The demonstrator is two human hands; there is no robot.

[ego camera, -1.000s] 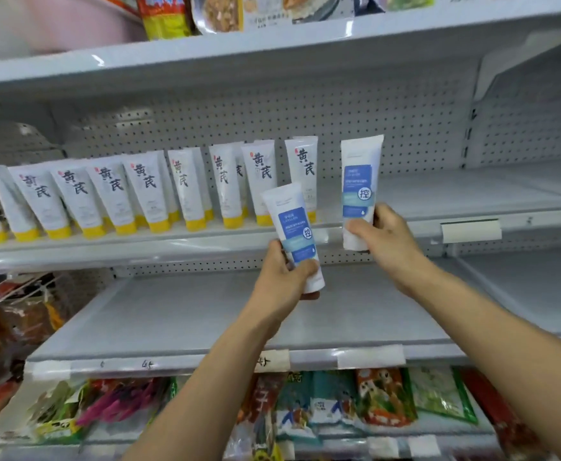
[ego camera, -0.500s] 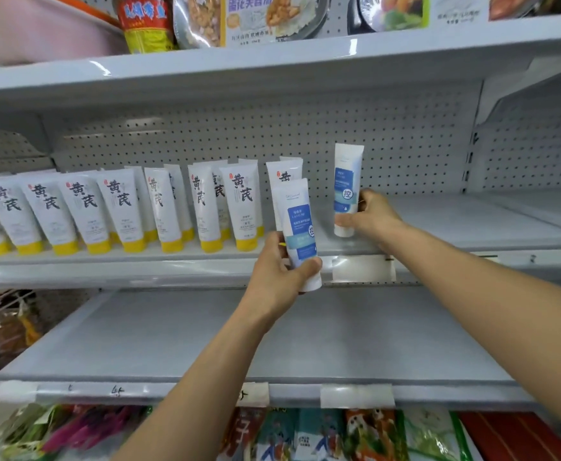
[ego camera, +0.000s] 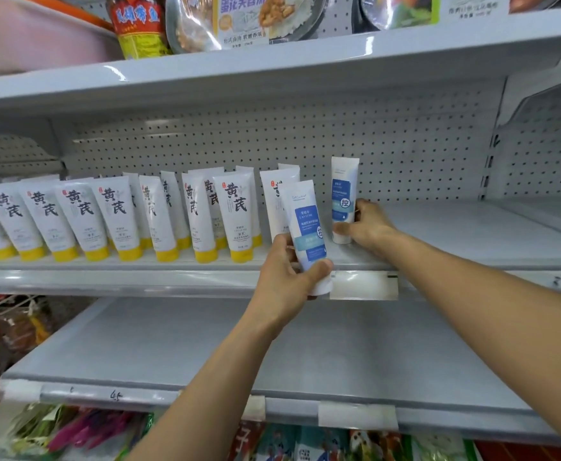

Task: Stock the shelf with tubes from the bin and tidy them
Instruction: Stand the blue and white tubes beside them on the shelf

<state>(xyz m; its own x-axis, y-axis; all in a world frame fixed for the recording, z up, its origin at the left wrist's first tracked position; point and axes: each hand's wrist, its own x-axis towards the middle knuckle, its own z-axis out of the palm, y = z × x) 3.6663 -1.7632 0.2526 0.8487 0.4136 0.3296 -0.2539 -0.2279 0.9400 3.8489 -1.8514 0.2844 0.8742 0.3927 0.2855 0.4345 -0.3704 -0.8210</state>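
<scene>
My right hand grips a white tube with a blue label, standing upright with its cap on the middle shelf, just right of the row. My left hand holds a second blue-label tube by its lower end, raised in front of the shelf's front edge. A row of several white tubes with yellow caps stands along the shelf to the left. The bin is out of view.
The shelf part right of the tubes is bare up to a divider bracket. A perforated back panel lies behind. The lower shelf holds nothing. Food packs sit on the top shelf and snack bags below.
My right hand has carried its tube from in front of the shelf edge onto the shelf and stood it there. My left hand has lifted its tube closer to the shelf.
</scene>
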